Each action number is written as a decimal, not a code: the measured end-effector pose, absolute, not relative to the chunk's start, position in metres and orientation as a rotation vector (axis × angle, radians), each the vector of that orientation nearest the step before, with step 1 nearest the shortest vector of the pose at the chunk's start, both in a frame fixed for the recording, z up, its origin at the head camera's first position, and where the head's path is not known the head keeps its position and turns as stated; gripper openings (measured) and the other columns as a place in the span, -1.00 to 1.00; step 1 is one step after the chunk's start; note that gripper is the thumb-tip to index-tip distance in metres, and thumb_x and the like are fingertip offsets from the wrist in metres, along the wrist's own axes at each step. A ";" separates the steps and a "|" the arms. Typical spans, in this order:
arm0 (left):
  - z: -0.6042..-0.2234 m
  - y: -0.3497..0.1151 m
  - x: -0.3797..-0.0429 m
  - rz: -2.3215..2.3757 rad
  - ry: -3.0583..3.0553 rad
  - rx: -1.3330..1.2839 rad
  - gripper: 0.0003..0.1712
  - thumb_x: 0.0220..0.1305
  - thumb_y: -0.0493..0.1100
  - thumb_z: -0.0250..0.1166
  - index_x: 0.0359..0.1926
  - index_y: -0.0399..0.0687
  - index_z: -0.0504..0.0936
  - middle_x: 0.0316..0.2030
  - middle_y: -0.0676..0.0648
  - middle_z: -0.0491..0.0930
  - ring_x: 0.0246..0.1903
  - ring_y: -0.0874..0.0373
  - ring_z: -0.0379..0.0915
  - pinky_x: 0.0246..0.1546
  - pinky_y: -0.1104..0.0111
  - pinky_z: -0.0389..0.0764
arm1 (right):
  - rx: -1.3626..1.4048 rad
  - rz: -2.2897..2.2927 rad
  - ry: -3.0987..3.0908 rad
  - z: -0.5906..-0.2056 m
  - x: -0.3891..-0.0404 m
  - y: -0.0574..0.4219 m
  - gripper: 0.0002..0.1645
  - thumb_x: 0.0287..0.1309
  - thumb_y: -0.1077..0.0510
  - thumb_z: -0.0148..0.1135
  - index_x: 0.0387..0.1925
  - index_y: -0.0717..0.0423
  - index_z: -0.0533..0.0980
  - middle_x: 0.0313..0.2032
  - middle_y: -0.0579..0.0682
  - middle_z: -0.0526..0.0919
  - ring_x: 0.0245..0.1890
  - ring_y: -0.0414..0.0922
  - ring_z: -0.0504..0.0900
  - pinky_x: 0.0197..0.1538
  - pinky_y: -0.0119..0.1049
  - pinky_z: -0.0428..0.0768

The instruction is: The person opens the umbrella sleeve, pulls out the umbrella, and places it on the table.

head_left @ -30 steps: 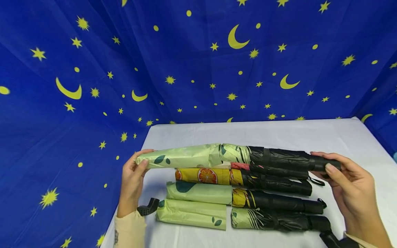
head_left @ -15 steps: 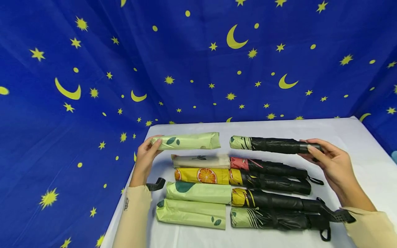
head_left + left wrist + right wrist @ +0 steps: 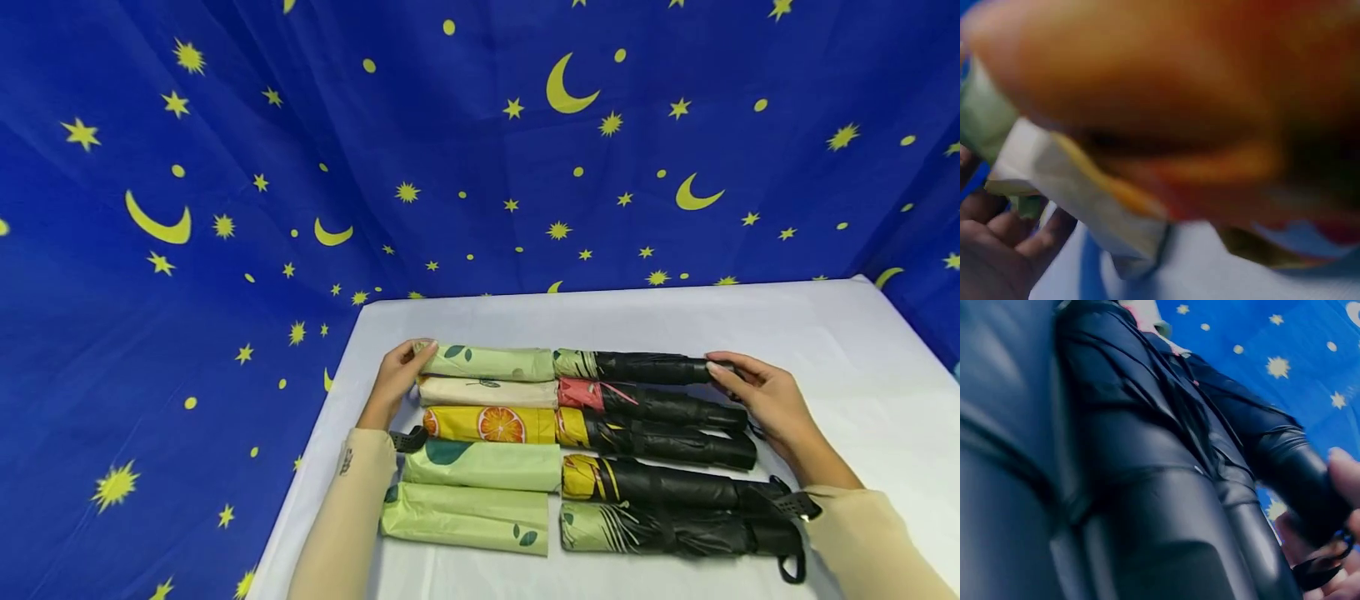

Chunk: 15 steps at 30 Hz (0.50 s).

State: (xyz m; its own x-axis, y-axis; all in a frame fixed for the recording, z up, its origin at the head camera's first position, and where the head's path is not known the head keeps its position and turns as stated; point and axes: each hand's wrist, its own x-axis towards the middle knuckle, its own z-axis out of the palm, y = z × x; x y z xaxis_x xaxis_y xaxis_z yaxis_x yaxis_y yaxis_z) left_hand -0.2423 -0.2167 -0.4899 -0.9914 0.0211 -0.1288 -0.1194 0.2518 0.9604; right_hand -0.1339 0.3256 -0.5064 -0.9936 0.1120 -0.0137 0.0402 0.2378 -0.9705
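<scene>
My left hand [image 3: 397, 372] grips the left end of a pale green umbrella sleeve [image 3: 501, 364] with dark leaf prints, at the back of the row. Directly right of it, a folded black umbrella [image 3: 648, 367] with a green leafy tip lies in line with the sleeve. My right hand [image 3: 767, 395] pinches this umbrella's black handle, thumb on top. In the right wrist view, fingertips [image 3: 1342, 475] rest against the handle. Close in front are a cream sleeve [image 3: 487, 392] and a black umbrella with a pink tip [image 3: 663, 405].
On the white table [image 3: 465, 321], nearer me, lie a yellow orange-print sleeve [image 3: 498, 425], two more green sleeves [image 3: 480, 465], and several folded black umbrellas [image 3: 675, 487] in a right-hand column. A blue star-and-moon curtain [image 3: 480, 150] hangs behind and at the sides.
Sleeve and umbrella, overlapping in view one second ago, were moved apart and back. Both hands have since brought them down behind the cream sleeve and pink-tipped umbrella, the sleeve shifting right.
</scene>
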 end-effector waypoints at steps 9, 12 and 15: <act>-0.498 -0.215 -0.241 1.618 2.521 -0.071 -0.29 0.37 0.22 0.33 0.39 -0.01 0.48 0.26 -0.19 0.52 0.16 -0.08 0.47 0.19 0.04 0.47 | 0.006 1.256 -2.802 -0.514 -0.130 0.331 -0.38 0.41 -0.15 0.26 0.30 0.16 0.55 0.23 0.26 0.59 0.18 -0.02 0.58 0.07 -0.21 0.56; -0.493 -0.213 -0.243 1.518 2.564 -0.040 -0.18 0.39 0.21 0.32 0.52 0.02 0.31 0.35 -0.24 0.41 0.26 -0.15 0.40 0.26 -0.05 0.43 | 0.090 1.061 -2.882 -0.505 -0.128 0.328 -0.36 0.42 -0.12 0.26 0.31 0.23 0.52 0.24 0.38 0.53 0.21 0.42 0.46 0.09 0.28 0.49; -0.483 -0.218 -0.246 1.474 2.697 -0.020 -0.11 0.38 0.24 0.31 0.56 0.03 0.21 0.41 -0.25 0.36 0.38 -0.18 0.27 0.37 -0.08 0.30 | 0.135 0.914 -2.918 -0.489 -0.130 0.327 -0.31 0.43 -0.11 0.24 0.34 0.30 0.45 0.30 0.47 0.41 0.18 0.53 0.42 0.08 0.45 0.42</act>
State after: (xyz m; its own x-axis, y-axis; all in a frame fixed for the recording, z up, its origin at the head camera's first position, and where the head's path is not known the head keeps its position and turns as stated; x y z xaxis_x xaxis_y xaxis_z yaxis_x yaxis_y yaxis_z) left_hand -0.2455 -0.2175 -0.4828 -0.9976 0.0209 -0.0657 -0.0440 0.5404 0.8403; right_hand -0.1296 0.3268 -0.4889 -0.9929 -0.0599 0.1031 -0.1080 0.8179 -0.5651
